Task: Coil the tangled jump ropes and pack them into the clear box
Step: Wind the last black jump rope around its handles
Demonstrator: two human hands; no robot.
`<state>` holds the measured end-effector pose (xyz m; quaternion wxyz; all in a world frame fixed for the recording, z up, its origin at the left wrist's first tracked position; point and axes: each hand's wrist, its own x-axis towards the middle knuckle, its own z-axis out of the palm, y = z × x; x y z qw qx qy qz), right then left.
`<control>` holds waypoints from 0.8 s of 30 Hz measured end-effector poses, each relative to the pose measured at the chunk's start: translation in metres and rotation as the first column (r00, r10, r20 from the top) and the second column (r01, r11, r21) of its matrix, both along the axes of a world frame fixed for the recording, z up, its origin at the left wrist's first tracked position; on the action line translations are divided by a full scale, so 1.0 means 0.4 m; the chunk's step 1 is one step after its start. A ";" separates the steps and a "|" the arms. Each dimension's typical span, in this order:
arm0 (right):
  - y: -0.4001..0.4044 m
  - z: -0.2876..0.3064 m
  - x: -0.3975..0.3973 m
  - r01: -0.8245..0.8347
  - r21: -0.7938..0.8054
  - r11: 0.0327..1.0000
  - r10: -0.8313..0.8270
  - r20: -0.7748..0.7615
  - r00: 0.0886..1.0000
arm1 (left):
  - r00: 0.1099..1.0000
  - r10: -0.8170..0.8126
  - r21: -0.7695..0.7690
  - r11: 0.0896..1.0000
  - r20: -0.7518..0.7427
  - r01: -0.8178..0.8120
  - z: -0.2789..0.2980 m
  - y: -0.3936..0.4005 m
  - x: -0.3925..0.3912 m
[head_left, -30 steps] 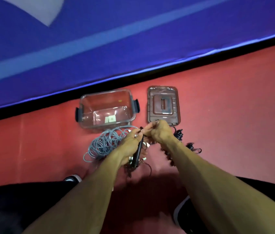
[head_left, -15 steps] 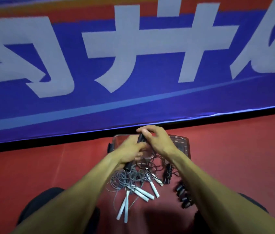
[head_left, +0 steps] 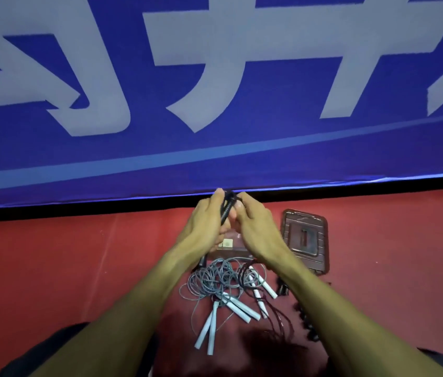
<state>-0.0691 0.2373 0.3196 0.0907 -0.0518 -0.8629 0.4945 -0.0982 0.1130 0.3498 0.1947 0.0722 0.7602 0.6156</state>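
Nearest us, grey jump ropes (head_left: 216, 281) sprawl tangled on the floor. Beyond, our left hand (head_left: 206, 221) and right hand (head_left: 255, 227) clamp a black rope (head_left: 227, 206) above the clear box (head_left: 231, 247). Trailing cord could snag that pile.

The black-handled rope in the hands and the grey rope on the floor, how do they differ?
The black-handled rope is lifted, gripped by the left hand and the right hand; the grey rope lies untouched on the red floor. The black-handled rope's handle is dark; the grey rope's handles are pale. The grey rope sprawls in loose loops; the black-handled rope's cord is bunched at the fingertips. Neither is in the clear box.
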 end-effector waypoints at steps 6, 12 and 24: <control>-0.027 0.015 -0.013 -0.042 -0.021 0.999 0.042 0.001 0.999 | 0.980 0.037 0.161 0.985 0.195 -0.069 0.007 -0.032 0.003; 0.002 0.039 -0.013 0.028 0.111 0.993 -0.026 -0.026 0.999 | 0.963 -0.198 0.243 0.958 0.182 0.151 0.021 -0.031 0.014; 0.045 0.070 0.023 0.015 0.137 0.990 -0.025 0.073 0.997 | 0.853 -0.296 -0.443 0.892 -0.430 0.086 0.001 -0.012 -0.022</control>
